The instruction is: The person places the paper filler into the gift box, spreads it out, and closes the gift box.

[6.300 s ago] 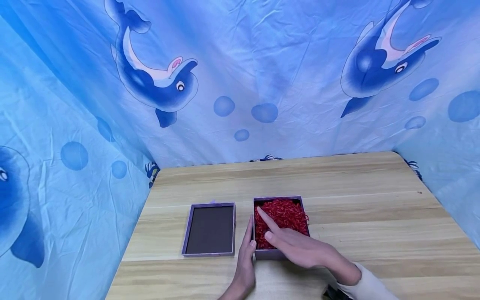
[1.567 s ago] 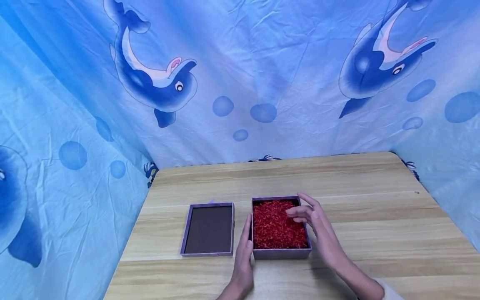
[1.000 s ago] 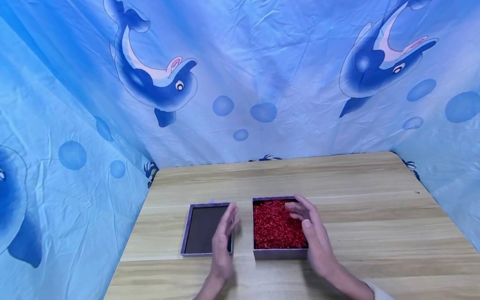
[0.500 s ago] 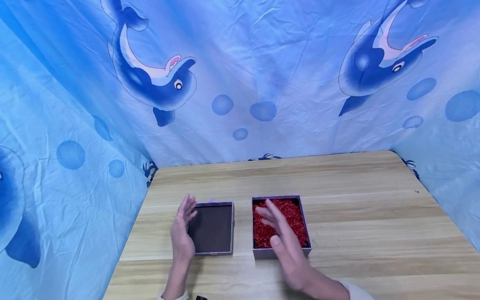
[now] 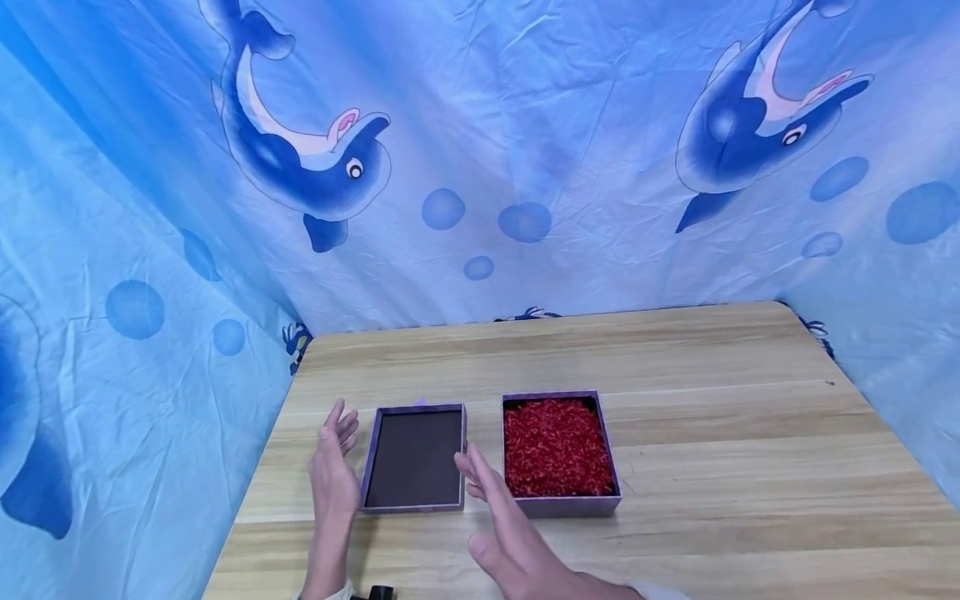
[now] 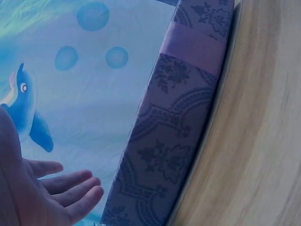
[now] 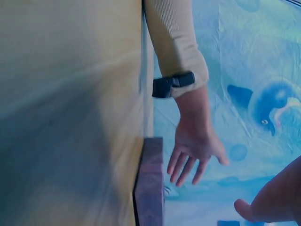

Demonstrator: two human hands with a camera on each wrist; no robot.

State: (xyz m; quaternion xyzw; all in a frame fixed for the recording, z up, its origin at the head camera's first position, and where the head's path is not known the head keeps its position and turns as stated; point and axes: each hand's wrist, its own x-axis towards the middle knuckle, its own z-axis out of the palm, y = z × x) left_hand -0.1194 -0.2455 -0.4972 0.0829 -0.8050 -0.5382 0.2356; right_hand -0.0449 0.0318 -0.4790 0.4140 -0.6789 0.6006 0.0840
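Note:
A shallow purple-edged lid [image 5: 418, 460] with a black inside lies hollow side up on the table. My left hand [image 5: 332, 479] is just past its left side, fingers relaxed and holding nothing. Its patterned purple wall with a ribbon band [image 6: 164, 127] runs beside that hand in the left wrist view. My right hand [image 5: 510, 533], fingers extended, is at the lid's right front corner, near the gap before the box. The purple box [image 5: 570, 506] sits to the right of the lid, filled with red shredded paper [image 5: 557, 448]. In the right wrist view, the left hand [image 7: 195, 141] appears with spread fingers.
Pale wood-grain table [image 5: 720, 442] extends right of the box and behind both pieces. A blue curtain printed with dolphins [image 5: 480, 150] closes off the back and sides. A black wrist strap [image 7: 172, 84] circles the left sleeve.
The right hand first worked over the red shredded paper, which now lies more level. Then my left hand left the box and crossed the lid to its left; my right hand moved left off the box.

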